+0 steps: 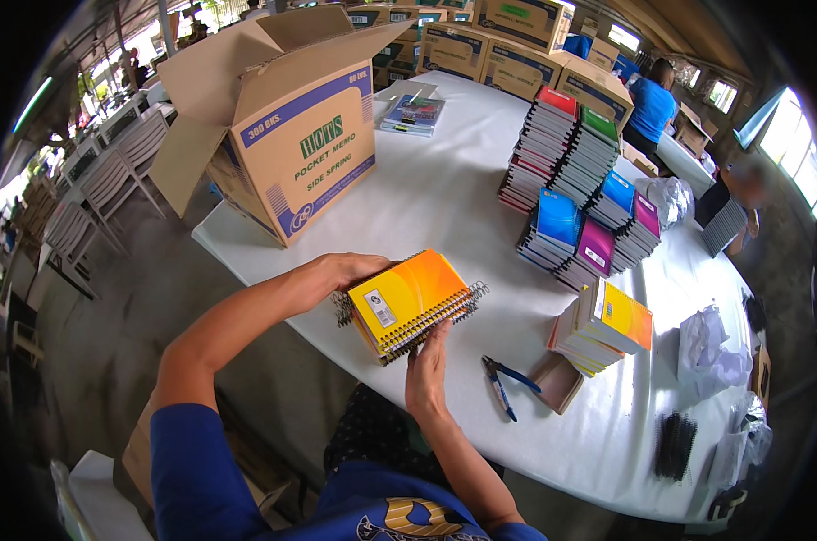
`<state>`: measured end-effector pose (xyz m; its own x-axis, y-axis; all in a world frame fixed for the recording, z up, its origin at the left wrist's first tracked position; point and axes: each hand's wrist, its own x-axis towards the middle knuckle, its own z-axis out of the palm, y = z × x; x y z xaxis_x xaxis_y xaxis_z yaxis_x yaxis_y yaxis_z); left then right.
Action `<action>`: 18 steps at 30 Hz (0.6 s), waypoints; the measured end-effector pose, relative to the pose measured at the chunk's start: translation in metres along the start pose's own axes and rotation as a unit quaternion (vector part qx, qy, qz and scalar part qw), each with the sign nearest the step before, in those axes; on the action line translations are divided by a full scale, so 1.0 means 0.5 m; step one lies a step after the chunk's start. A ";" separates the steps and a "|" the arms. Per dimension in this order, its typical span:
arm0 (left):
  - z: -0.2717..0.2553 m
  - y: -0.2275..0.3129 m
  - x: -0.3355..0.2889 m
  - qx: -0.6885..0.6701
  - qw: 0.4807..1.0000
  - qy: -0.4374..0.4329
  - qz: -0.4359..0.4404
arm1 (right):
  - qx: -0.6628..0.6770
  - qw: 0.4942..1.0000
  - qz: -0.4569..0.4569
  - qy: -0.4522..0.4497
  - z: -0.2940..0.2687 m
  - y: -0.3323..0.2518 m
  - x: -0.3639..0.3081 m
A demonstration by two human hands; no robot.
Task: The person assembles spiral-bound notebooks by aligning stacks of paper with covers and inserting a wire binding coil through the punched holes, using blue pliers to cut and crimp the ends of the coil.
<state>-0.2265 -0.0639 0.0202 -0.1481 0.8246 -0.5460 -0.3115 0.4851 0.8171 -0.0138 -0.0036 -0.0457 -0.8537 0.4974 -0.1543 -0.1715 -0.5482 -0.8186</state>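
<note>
Between my two hands is a small stack of spiral notebooks (408, 293) with a yellow and orange cover and a white label on top. My left hand (359, 268) grips the stack's far left side, its fingers partly hidden behind it. Along the near edge, by the black wire coils, my right hand (426, 371) is closed against the stack from below. The stack is held over the front edge of the white-covered table (372, 221). To the right of it lie blue-handled pliers (509, 383), beside an open small brown box (557, 380).
A big open carton (305, 162) stands at the table's left. Piles of spiral notebooks (561, 171) and a yellow notebook stack (602, 325) occupy the right. Black coils (674, 444) and crumpled wrapping (710, 347) lie farther right. Two people (652, 104) are beyond the table.
</note>
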 end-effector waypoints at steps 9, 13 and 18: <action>0.048 -0.003 -0.191 -0.076 0.856 0.458 0.227 | -0.312 0.910 -0.265 0.055 -0.109 -0.252 0.013; 0.146 -0.093 -0.344 -0.137 0.884 0.419 0.153 | -0.315 0.913 -0.247 -0.073 -0.125 -0.328 0.169; 0.235 -0.144 -0.333 -0.276 0.906 0.320 0.013 | -0.508 0.834 -0.095 -0.196 -0.079 -0.302 0.292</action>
<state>-0.0692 -0.2020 0.0738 -0.6222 0.4097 -0.6671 -0.6954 0.1023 0.7113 -0.0932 0.1784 0.0332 -0.9877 0.1443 0.0605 0.0139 0.4661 -0.8846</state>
